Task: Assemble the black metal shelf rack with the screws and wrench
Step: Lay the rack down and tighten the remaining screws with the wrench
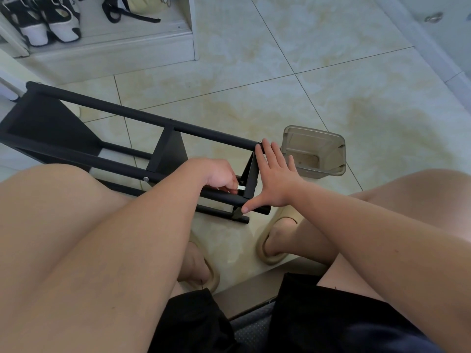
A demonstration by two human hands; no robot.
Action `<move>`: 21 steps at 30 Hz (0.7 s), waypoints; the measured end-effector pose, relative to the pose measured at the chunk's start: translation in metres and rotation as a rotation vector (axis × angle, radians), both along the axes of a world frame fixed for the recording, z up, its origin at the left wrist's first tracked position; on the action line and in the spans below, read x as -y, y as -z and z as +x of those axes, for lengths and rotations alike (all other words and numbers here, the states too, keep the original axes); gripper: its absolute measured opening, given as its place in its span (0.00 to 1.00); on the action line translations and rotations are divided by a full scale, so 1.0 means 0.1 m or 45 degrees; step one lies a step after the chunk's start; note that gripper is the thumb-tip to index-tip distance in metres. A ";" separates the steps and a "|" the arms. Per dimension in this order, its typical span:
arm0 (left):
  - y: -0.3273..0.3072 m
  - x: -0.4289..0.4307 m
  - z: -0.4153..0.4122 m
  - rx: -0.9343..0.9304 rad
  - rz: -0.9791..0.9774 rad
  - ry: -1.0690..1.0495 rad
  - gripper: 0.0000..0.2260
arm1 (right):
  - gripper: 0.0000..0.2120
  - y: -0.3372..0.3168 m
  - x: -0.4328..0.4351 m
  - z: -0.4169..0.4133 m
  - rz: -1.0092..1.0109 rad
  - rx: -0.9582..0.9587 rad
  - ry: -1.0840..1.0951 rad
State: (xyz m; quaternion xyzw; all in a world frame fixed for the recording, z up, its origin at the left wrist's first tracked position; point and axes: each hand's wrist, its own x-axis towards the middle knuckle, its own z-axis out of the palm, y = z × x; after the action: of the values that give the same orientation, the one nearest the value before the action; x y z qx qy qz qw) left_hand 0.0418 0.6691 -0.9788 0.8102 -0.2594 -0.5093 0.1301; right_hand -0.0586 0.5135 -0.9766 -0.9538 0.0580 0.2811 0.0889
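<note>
The black metal shelf rack (122,115) lies on its side on the tiled floor, its tubes running from upper left toward my knees. My left hand (221,175) reaches inside the near end and pinches a small white-silver piece (241,187) against the end shelf plate (251,174); what the piece is I cannot tell. My right hand (275,178) lies flat with straight fingers against the outer face of that plate, fingertips at the top tube, thumb on the lower tube. A silver screw head (146,179) shows on the near tube.
A clear plastic tub (316,151) stands on the floor just right of the rack's end. My feet in beige slippers (274,240) are below the rack. A low white shoe cabinet (109,44) with sneakers is at the top left. A white wall edge runs along the right.
</note>
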 end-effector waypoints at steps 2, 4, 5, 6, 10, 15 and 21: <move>-0.02 0.00 0.00 0.015 0.021 0.013 0.08 | 0.77 -0.01 0.00 0.00 0.001 0.002 0.002; -0.04 0.00 -0.01 0.026 0.036 0.014 0.08 | 0.77 -0.01 0.00 0.00 0.000 0.002 0.000; -0.05 0.01 -0.01 0.031 0.046 0.023 0.09 | 0.77 -0.01 0.00 -0.01 -0.002 0.002 -0.002; -0.06 0.01 -0.01 0.033 0.059 0.037 0.10 | 0.77 -0.02 -0.01 -0.01 -0.003 0.001 -0.004; -0.07 0.03 -0.02 0.028 0.104 0.095 0.12 | 0.77 -0.02 -0.01 -0.01 -0.003 -0.003 -0.003; -0.03 0.04 -0.01 0.009 0.126 0.055 0.13 | 0.77 -0.02 -0.01 -0.02 0.001 -0.004 -0.007; 0.01 0.00 0.02 0.019 0.021 -0.186 0.08 | 0.77 -0.01 -0.01 -0.01 0.006 -0.003 -0.004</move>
State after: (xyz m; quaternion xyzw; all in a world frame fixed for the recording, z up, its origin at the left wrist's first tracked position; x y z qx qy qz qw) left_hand 0.0435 0.6694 -0.9802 0.8317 -0.1963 -0.4946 0.1584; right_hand -0.0599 0.5147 -0.9754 -0.9534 0.0558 0.2824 0.0906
